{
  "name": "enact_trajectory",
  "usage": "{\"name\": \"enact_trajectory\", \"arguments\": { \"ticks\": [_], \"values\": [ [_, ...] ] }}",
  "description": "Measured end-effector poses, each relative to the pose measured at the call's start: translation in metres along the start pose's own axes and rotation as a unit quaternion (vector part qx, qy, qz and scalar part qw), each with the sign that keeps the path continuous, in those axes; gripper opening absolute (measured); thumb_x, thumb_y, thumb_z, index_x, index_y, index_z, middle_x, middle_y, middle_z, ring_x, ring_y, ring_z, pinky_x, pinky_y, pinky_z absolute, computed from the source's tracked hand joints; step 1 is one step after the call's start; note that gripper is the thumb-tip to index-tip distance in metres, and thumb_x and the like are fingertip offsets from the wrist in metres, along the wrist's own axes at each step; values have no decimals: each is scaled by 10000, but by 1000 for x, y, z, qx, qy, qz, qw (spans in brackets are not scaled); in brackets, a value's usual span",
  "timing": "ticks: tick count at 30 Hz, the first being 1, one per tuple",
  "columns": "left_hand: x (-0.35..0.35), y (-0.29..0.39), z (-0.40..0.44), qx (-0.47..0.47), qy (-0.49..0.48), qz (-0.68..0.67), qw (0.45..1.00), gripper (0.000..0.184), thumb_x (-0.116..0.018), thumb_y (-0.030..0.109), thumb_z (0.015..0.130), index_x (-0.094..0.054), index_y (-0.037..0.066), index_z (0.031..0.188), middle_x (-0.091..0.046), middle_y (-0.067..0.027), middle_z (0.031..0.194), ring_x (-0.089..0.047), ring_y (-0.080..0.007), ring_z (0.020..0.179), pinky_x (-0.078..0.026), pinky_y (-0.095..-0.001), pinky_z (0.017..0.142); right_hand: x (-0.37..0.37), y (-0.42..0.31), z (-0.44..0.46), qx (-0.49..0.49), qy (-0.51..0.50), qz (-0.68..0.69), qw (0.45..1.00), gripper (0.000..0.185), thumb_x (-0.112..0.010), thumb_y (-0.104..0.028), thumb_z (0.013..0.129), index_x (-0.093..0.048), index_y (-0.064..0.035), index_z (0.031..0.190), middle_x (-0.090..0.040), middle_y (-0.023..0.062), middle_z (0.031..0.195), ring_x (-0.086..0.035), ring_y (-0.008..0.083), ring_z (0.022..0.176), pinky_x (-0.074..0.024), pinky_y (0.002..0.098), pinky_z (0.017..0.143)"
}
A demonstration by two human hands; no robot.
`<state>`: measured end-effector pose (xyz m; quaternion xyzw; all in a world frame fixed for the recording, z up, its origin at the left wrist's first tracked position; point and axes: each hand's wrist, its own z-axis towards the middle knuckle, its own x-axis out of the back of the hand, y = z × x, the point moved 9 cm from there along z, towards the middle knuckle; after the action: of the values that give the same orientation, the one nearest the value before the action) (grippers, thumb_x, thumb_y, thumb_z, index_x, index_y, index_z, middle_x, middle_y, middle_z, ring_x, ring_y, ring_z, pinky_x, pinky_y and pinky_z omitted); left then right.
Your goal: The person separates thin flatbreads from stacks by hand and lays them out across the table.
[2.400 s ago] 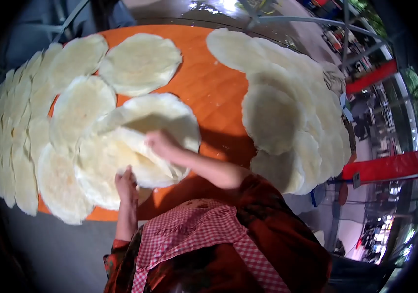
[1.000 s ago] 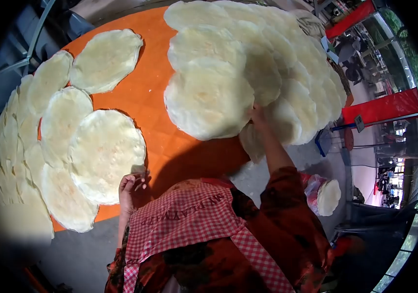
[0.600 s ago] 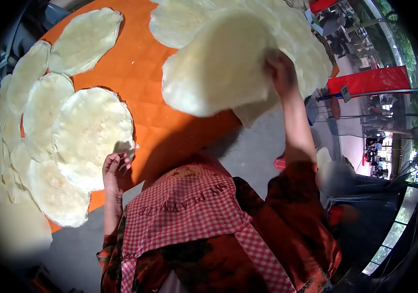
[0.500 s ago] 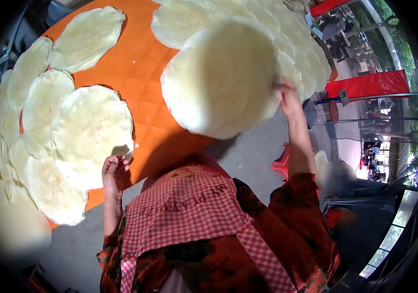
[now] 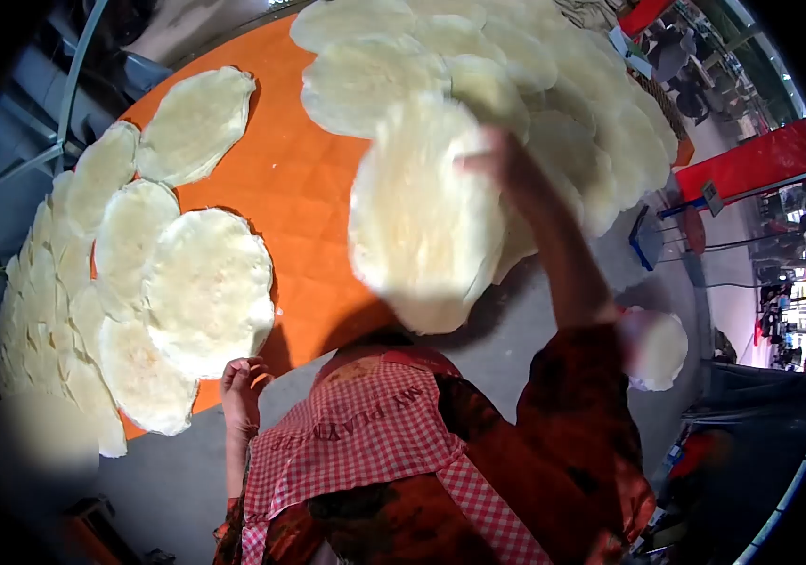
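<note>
A large round flatbread sheet (image 5: 422, 212), thin and pale, hangs tilted over the near edge of the orange table (image 5: 304, 202). My right hand (image 5: 502, 165), smeared by motion, grips its upper right edge. My left hand (image 5: 244, 379) is at the table's near edge with its fingers curled in, and I see nothing in them. Just above it lies another round flatbread sheet (image 5: 207, 292), flat on the table. My left fingers are close to that sheet's lower rim; whether they touch it I cannot tell.
Several overlapping flatbread sheets (image 5: 553, 85) spread over the far right of the table, and more (image 5: 45, 311) along its left edge. A single sheet (image 5: 194, 122) lies at the far left. Beyond the right side are a red panel (image 5: 751, 169) and a stool (image 5: 652, 235).
My right hand has moved inward and up, and the sheet it holds has tilted and looks narrower. My left hand has drawn down from the sheet beside it. The view has shifted.
</note>
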<state>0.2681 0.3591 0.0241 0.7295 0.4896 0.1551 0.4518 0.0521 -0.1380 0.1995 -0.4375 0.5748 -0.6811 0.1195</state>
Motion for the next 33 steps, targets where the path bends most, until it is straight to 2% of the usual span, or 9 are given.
{"name": "enact_trajectory", "arguments": {
  "ticks": [6, 9, 12, 15, 18, 22, 28, 31, 33],
  "values": [
    [19, -22, -35, 24, 52, -8, 998, 80, -567, 186, 940, -579, 109, 958, -648, -90, 1032, -624, -216, 914, -506, -376, 794, 79, 49, 46, -64, 75, 198, 975, 504, -695, -229, 707, -596, -29, 1159, -654, 48, 924, -628, 186, 772, -515, 318, 713],
    [46, -46, -43, 49, 72, -25, 996, 90, -580, 197, 930, -585, 112, 958, -649, -87, 1031, -623, -221, 908, -508, -371, 788, 122, 184, 64, -160, 188, -89, 965, 271, -661, -239, 752, -635, -49, 943, -647, 66, 795, -618, 189, 715, -506, 344, 645],
    [58, -46, -47, 56, 84, -28, 994, 97, -586, 195, 923, -586, 105, 961, -651, -92, 1031, -624, -222, 908, -511, -364, 782, 108, 227, 42, -21, 394, -261, 881, 144, -613, -188, 787, -627, -48, 756, -612, 83, 683, -604, 188, 671, -488, 363, 583],
    [74, -52, -37, 51, 67, -46, 995, 116, -600, 201, 913, -592, 102, 972, -654, -100, 1036, -627, -226, 907, -514, -359, 777, -42, 183, 4, 53, 218, 48, 973, 74, -598, -118, 808, -613, -52, 777, -621, 51, 707, -620, 168, 690, -500, 348, 569],
    [76, -43, -25, 57, 37, -51, 996, 97, -577, 167, 926, -594, 86, 977, -655, -91, 1038, -630, -208, 894, -515, -345, 766, -252, 125, -52, -222, -79, 278, 931, 139, -604, -118, 847, -622, -43, 962, -678, 65, 897, -677, 169, 845, -522, 266, 675],
    [96, -8, -16, 35, -13, -38, 999, 75, -555, 127, 938, -594, 81, 983, -655, -78, 1018, -631, -183, 882, -512, -326, 753, -406, 92, -45, -244, -54, 338, 908, 210, -683, -208, 847, -619, -20, 917, -660, 78, 843, -671, 172, 784, -532, 286, 667],
    [190, 37, -4, -4, 18, -98, 995, 80, -544, 114, 945, -595, 65, 982, -656, -94, 998, -637, -178, 885, -530, -312, 773, -472, 49, -19, -315, -15, 376, 871, 216, -707, -81, 744, -643, 43, 910, -659, 127, 817, -644, 235, 660, -487, 391, 504],
    [210, 58, 3, -15, -13, -165, 986, 117, -525, 142, 961, -568, 55, 1027, -653, -103, 1013, -642, -189, 892, -540, -316, 790, -450, -39, 37, -49, -120, 340, 931, 307, -607, -69, 713, -647, 47, 994, -671, 116, 882, -647, 215, 778, -524, 345, 734],
    [221, 69, 13, -23, -48, -179, 982, 182, -531, 201, 964, -539, 56, 1074, -637, -122, 1077, -641, -201, 921, -543, -319, 797, -436, -107, 82, -13, -158, 195, 968, 324, -588, -78, 705, -631, 40, 1003, -654, 84, 950, -618, 181, 867, -501, 322, 793]
  ]
}}
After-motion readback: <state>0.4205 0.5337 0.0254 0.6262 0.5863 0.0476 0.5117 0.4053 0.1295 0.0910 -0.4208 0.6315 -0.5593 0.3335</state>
